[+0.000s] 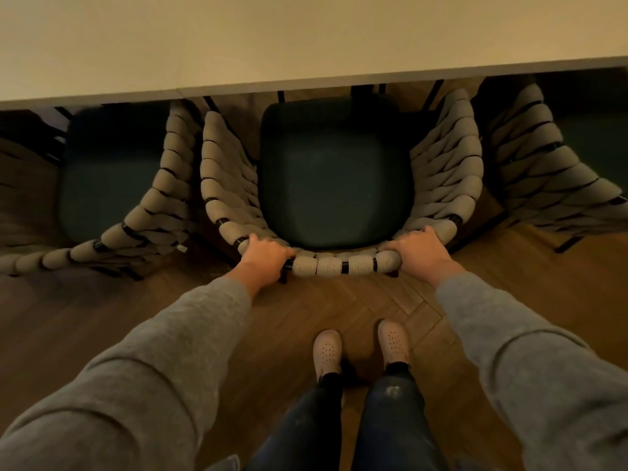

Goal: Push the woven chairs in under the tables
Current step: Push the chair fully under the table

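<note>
Woven chair (334, 263) centre: seat front under table (306, 45), most still out. Left hand (265, 254), right hand (419, 248) curl over backrest rim. Neighbour chairs similarly part-in.

I see a wooden floor (390, 300) of brown planks laid in a herringbone pattern, filling the lower half of my view from 3 o'clock round through 6 to 9 o'clock. The light is dim, warm and yellowish. The boards look brightest near the centre and toward 3 o'clock, and sink into deep shadow toward 8 o'clock. Plank seams show clearly only near the centre.
</note>
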A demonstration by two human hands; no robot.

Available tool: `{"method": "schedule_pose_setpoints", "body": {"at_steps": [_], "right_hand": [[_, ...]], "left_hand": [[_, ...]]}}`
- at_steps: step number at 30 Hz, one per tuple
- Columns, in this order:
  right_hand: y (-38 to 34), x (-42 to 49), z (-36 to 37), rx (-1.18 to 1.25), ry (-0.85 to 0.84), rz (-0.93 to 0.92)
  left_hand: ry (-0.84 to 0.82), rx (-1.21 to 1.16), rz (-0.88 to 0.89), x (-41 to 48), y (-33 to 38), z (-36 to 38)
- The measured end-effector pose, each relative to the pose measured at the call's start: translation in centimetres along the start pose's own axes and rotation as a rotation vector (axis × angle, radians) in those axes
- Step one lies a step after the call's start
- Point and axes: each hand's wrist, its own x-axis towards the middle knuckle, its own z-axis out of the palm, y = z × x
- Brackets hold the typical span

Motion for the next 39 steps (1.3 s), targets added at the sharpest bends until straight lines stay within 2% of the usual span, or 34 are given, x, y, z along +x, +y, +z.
{"method": "schedule_pose_setpoints", "body": {"at_steps": [10,17,30,35,39], "right_hand": [[0.4,2.7,-1.5,0.011,-0.015,0.01],[1.4,1.9,0.2,0.063,-0.023,0.056],[3.7,3.2,-1.3,-0.013,-0.061,0.051],[3.6,3.8,-1.9,0.009,-0.163,0.07],[3.7,4.2,-2.9,-0.001,-0.303,0.037]], "left_hand": [[-0.03,0.007,-0.02,2.2,-1.4,-1.8],[-0.051,-0.01,-0.011,2.4,0.2,-2.0],[-0.024,-0.014,-0.005,4.8,0.9,-3.4],[-0.04,-0.009,-0.013,4.6,1.0,-3.8],[0.023,0.019,-0.028,4.4,1.2,-3.4]]}}
